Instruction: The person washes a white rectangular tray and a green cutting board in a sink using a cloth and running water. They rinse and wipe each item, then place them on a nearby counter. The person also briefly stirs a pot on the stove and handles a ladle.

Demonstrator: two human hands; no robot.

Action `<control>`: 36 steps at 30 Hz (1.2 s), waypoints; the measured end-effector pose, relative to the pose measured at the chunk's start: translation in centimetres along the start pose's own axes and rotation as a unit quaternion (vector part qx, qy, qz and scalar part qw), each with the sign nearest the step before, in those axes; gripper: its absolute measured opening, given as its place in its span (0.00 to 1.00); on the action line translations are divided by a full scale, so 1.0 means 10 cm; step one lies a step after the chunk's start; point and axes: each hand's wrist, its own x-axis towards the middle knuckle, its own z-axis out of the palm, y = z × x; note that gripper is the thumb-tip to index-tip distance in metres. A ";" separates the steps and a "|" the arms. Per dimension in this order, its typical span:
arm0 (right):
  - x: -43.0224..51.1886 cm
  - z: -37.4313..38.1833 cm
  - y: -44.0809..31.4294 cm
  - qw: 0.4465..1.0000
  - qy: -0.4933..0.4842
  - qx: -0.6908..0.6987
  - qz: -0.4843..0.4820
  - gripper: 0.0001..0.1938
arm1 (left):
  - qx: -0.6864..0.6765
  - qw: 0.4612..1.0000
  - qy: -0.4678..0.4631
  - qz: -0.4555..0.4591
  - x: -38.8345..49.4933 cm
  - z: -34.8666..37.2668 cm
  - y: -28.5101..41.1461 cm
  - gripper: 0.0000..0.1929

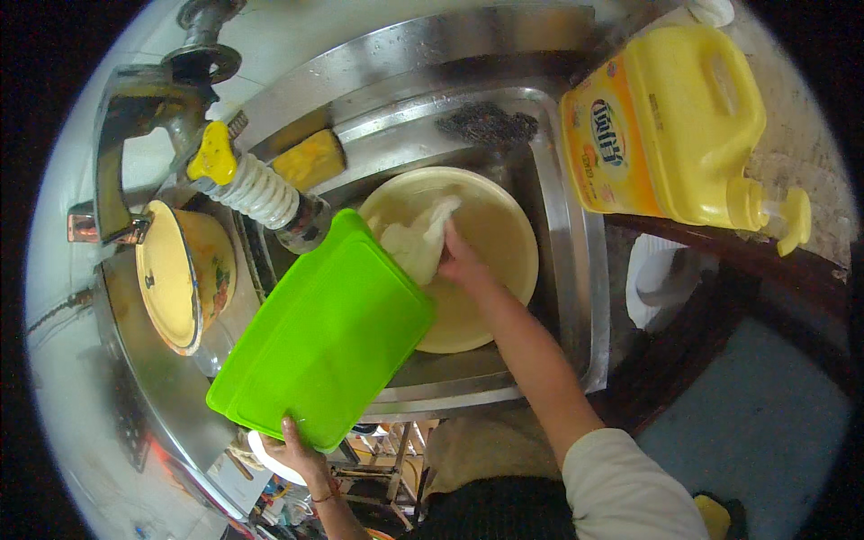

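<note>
A bright green plastic cutting board or tray (331,337) is held tilted over the front left of the sink by my left hand (297,452), its thumb lying on the lower edge. My right hand (462,256) grips a pale wet cloth (422,243) above a cream-coloured basin (516,216). Cloudy water fills the basin, which stands inside the stainless steel sink (594,310). The cloth is beside the board's upper right edge; whether they touch is hard to tell. The board hides part of the basin's left side.
A tap with a yellow handle (214,155) and a ribbed white hose (260,192) reaches over the sink's left. Nearby are a yellow sponge (310,160) and an enamel basin (214,270). A dark scouring pad (487,125) lies at the back. A large yellow pump bottle (688,128) stands right.
</note>
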 end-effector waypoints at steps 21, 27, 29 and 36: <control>0.07 -0.38 0.44 0.891 -0.172 -0.395 -0.140 0.31 | -0.147 0.958 -0.046 -0.243 0.02 0.16 0.09 0.29; 0.00 -0.18 0.06 0.924 -0.282 -0.256 0.014 0.26 | -0.089 0.973 -0.069 -0.202 0.01 0.21 0.09 0.28; -0.12 0.10 -0.14 0.907 -0.282 -0.312 0.009 0.23 | -0.083 0.974 -0.074 -0.195 0.04 0.27 0.11 0.27; -0.62 0.80 -0.57 0.781 -0.213 -0.575 -0.115 0.12 | -0.141 0.964 -0.056 -0.218 0.16 0.39 0.20 0.24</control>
